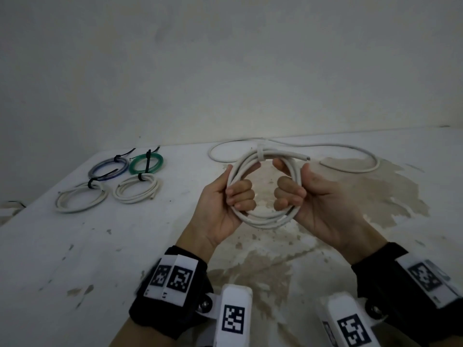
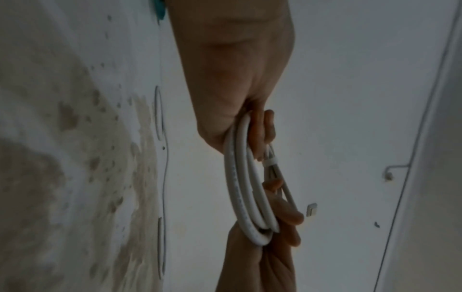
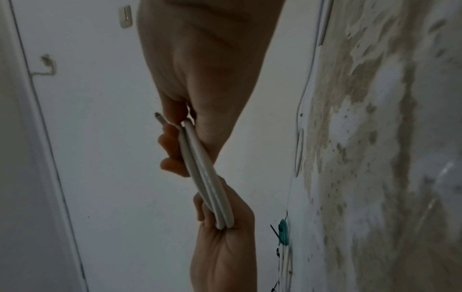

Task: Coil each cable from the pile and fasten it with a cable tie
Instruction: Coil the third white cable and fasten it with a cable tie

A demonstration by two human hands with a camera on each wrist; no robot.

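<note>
A white cable coil (image 1: pixel 263 216) is held up above the table between both hands. My left hand (image 1: pixel 233 194) grips its left side with fingers curled through the ring. My right hand (image 1: pixel 295 194) grips its right side the same way. A white tie (image 1: pixel 260 152) wraps the top of the coil, and a cut cable end (image 1: pixel 307 158) sticks out to the right. The wrist views show the coil edge-on (image 2: pixel 247 177) (image 3: pixel 205 177) between the two hands. One loose white cable (image 1: pixel 350 156) lies uncoiled at the back of the table.
Tied coils lie at the back left: a blue-grey one (image 1: pixel 107 169), a green one (image 1: pixel 146 162) and two white ones (image 1: pixel 81 197) (image 1: pixel 136 191), with black ties. The worn white table (image 1: pixel 75 246) meets a wall behind.
</note>
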